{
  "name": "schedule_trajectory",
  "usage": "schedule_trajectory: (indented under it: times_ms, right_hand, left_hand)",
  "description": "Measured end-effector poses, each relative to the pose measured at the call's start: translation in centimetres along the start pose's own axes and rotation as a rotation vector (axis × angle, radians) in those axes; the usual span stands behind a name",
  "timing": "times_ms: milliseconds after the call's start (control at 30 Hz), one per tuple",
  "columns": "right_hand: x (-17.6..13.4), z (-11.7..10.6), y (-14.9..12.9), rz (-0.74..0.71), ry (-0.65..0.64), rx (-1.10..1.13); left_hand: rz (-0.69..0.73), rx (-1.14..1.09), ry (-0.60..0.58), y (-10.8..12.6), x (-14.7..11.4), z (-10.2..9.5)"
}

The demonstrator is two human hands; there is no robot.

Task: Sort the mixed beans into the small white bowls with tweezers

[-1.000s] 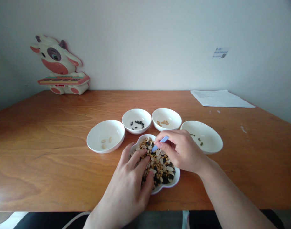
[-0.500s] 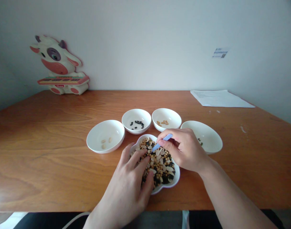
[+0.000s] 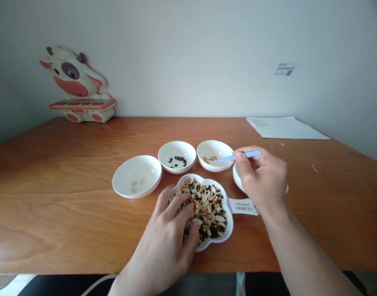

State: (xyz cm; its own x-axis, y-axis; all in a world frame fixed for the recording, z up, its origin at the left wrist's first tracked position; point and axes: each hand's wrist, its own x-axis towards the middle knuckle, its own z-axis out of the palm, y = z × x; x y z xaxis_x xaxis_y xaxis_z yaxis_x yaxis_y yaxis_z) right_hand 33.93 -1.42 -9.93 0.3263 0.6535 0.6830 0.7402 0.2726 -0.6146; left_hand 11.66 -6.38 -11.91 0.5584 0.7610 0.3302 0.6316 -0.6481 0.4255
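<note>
Pale blue tweezers (image 3: pixel 252 153) are pinched in my right hand (image 3: pixel 264 179), their tip inside the white bowl with several yellow beans (image 3: pixel 217 148). I cannot make out whether the tip grips anything. My left hand (image 3: pixel 171 232) lies spread over the left side of a scalloped white dish (image 3: pixel 229 230), its fingertips on the contents. Peanut halves, yellow beans and black beans fill this dish mixed together. Its labelled handle (image 3: pixel 242 206) points right, below my right hand. Most of the rightmost white bowl (image 3: pixel 237 179) is hidden by that hand.
A bowl with several black beans (image 3: pixel 176 149) and a bowl with a few peanut halves (image 3: pixel 123 181) stand left of the yellow-bean bowl. At the back are a cow-shaped toy keyboard (image 3: pixel 82 105) and papers (image 3: pixel 287 127) on the wooden table (image 3: pixel 52 197).
My right hand has lifted the tweezers out of the scalloped dish and moved up and right to the yellow-bean bowl. The dish's handle is now uncovered. My left hand has stayed put.
</note>
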Motion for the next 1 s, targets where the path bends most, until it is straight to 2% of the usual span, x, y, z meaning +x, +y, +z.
schedule_trajectory:
  times_ms: [233, 700, 800, 867, 933, 1000]
  right_hand:
    - [0.5, 0.14, 0.14, -0.002, -0.008, -0.197]
    - [0.41, -0.04, -0.13, 0.018, -0.027, -0.213]
    - [0.28, 0.02, -0.07, 0.026, -0.007, -0.137]
    - [0.11, -0.03, -0.1, 0.025, -0.003, -0.006]
    - [-0.07, -0.17, -0.22, 0.011, -0.049, 0.141]
    - [-0.17, -0.32, -0.4, -0.017, -0.154, 0.227]
  left_hand:
    - [0.009, -0.018, 0.005, 0.04, 0.04, 0.05]
    - [-0.001, -0.012, -0.002, 0.02, 0.03, 0.13]
    - [0.001, -0.01, -0.008, -0.01, 0.02, 0.13]
    - [-0.003, -0.007, -0.006, -0.01, -0.02, 0.14]
    - [-0.008, -0.006, -0.006, 0.0, -0.05, 0.16]
    - [-0.008, -0.01, -0.008, 0.03, -0.05, 0.17]
